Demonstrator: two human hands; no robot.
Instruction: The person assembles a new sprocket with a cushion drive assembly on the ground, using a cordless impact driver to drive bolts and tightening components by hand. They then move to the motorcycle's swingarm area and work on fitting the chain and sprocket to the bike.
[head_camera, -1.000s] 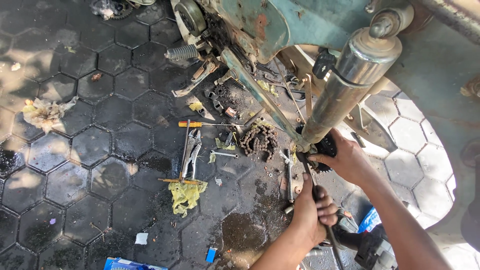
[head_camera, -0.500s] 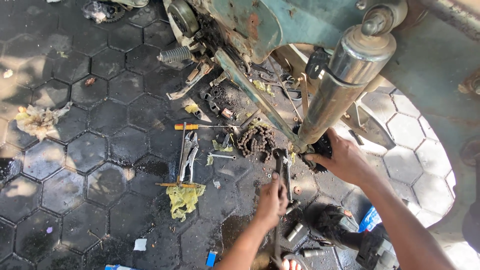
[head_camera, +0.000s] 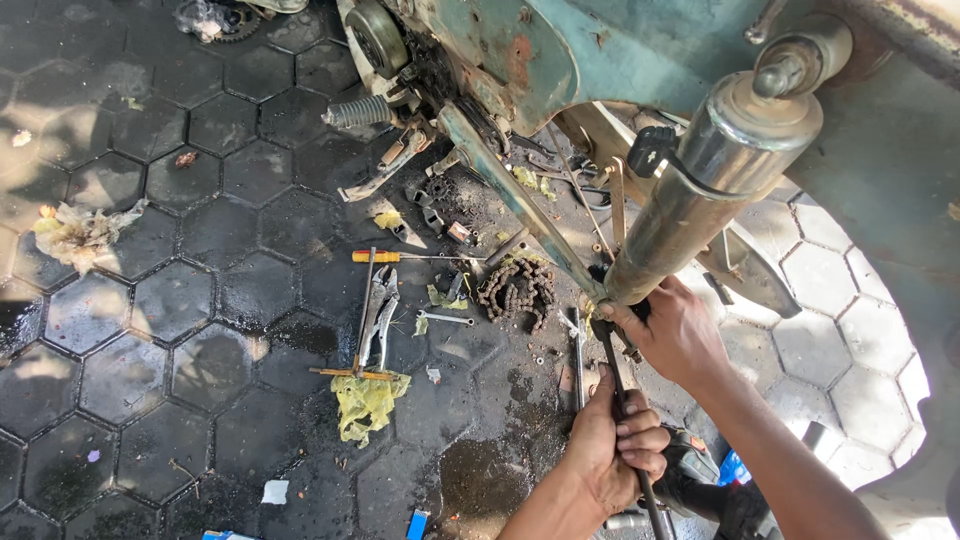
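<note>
Gripping: my left hand (head_camera: 615, 450) clenched the wrench handle (head_camera: 625, 420); right hand (head_camera: 675, 335) clutched the shock absorber (head_camera: 715, 170) base.
Obstructions: chain (head_camera: 515, 290), pliers (head_camera: 378, 318) nearby.

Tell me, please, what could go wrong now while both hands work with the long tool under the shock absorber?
1. The left hand grips a dark rod on oily ground; it may slip, and the right hand at the shock absorber base could get pinched.
2. The loose chain, pliers and screwdriver lie close by; small parts might get knocked or lost.
</note>
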